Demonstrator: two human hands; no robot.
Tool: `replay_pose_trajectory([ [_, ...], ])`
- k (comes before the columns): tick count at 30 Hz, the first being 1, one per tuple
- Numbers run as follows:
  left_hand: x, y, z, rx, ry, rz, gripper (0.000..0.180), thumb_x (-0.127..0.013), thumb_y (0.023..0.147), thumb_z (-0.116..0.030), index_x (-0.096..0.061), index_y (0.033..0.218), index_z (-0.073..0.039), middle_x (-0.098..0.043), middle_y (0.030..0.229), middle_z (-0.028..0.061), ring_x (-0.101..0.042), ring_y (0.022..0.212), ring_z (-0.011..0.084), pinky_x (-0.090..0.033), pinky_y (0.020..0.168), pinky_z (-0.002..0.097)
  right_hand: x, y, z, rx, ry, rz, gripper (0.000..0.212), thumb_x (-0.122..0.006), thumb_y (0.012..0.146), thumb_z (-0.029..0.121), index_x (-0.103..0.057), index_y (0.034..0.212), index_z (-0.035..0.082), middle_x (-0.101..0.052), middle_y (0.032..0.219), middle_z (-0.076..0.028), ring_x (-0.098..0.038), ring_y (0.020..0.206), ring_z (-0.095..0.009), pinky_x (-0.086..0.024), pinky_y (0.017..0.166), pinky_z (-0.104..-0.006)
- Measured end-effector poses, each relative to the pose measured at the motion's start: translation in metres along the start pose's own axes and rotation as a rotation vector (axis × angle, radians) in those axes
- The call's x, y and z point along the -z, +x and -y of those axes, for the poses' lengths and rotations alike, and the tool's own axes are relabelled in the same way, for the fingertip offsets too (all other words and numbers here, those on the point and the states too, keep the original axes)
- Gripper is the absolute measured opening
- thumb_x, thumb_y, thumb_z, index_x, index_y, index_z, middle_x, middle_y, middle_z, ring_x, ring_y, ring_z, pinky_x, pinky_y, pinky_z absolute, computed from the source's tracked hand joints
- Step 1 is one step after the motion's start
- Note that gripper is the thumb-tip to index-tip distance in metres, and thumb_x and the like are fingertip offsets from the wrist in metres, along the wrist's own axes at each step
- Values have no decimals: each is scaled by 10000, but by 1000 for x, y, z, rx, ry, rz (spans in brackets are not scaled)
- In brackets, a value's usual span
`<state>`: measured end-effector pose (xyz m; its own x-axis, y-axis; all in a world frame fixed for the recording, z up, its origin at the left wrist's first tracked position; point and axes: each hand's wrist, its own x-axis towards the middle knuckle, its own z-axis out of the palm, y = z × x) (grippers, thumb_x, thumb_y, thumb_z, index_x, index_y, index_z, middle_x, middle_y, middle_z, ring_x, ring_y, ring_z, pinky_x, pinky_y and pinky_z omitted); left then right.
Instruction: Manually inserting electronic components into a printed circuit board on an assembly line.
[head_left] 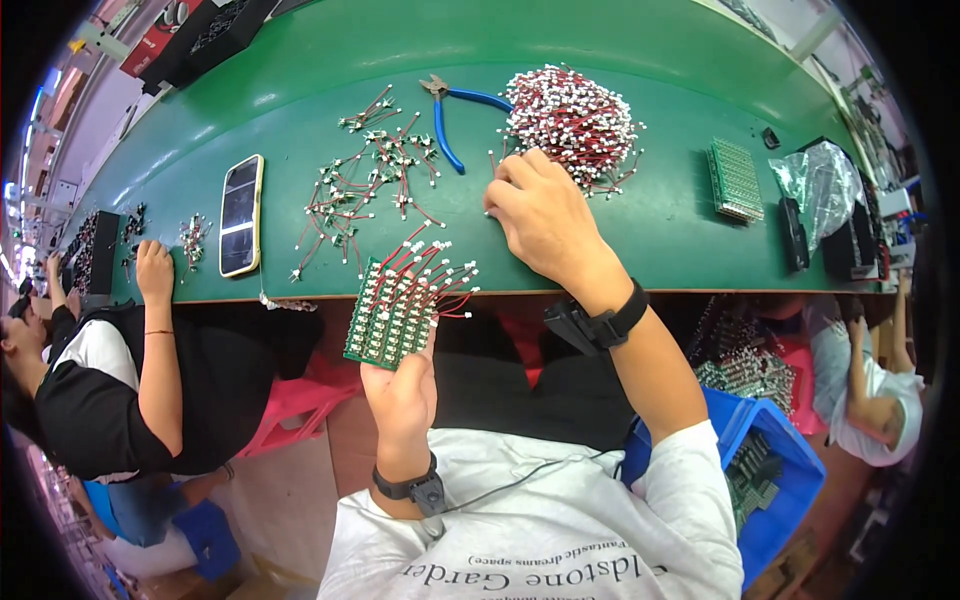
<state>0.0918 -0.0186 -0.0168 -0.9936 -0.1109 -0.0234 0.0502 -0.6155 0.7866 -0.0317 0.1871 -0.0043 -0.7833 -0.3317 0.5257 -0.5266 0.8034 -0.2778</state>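
In my left hand [403, 395] I grip a panel of small green circuit boards [385, 325] by its lower right part, above my lap at the table's front edge. Red wires with white plugs stick up from its upper and right side. My right hand [540, 210] is over the green table, fingers bent and pressed together. A bit of white and red shows at its fingertips, too small to name. Just beyond it lies a big heap of red wires with white plugs [572, 120]. Left of that hand, small boards with wires attached [375, 170] lie scattered.
Blue-handled cutters [447, 130] lie beside the heap. A phone [241, 215] rests at left, stacked green panels [735, 180] and a clear plastic bag [825, 190] at right. A blue crate [790, 490] stands by my right side. Co-workers sit on both sides.
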Motion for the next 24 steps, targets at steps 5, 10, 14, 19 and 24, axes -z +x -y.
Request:
replay_pose_trajectory([
  [5,1,1,-2,5,-30,12,691,-379,743,213,-396,1415,52,-542,1348,162,-545,1265,269,-373,1146,492,15,6,2,20,250,-161,141,-699,814,23,-622,931,7,-620,849,-81,-595,826,-251,-483,753,-372],
  [10,-12,2,-4,20,-46,-35,694,-394,738,209,-399,1412,46,-561,1315,164,-574,1226,266,-388,1137,504,37,-8,16,-295,770,-61,65,-600,938,27,-618,984,-16,-657,909,-73,-612,846,-126,-488,786,-274],
  [14,-20,4,-2,36,-52,-39,678,-399,741,207,-410,1399,44,-572,1299,161,-585,1208,264,-400,1129,502,46,-20,29,-365,877,-51,66,-601,933,29,-609,969,-25,-650,878,-72,-609,817,-135,-484,762,-275],
  [19,-24,6,3,18,-47,-9,654,-410,751,207,-425,1385,45,-577,1296,160,-587,1208,263,-407,1127,494,49,-48,61,-177,739,-127,29,-628,887,7,-618,909,-10,-618,779,-121,-622,665,-244,-486,603,-324],
  [24,-25,3,9,36,-22,44,654,-407,757,205,-424,1389,39,-563,1319,163,-571,1232,266,-408,1127,478,27,-69,84,-213,797,-107,69,-649,859,-22,-606,912,-11,-611,781,-146,-609,636,-301,-494,572,-372],
])
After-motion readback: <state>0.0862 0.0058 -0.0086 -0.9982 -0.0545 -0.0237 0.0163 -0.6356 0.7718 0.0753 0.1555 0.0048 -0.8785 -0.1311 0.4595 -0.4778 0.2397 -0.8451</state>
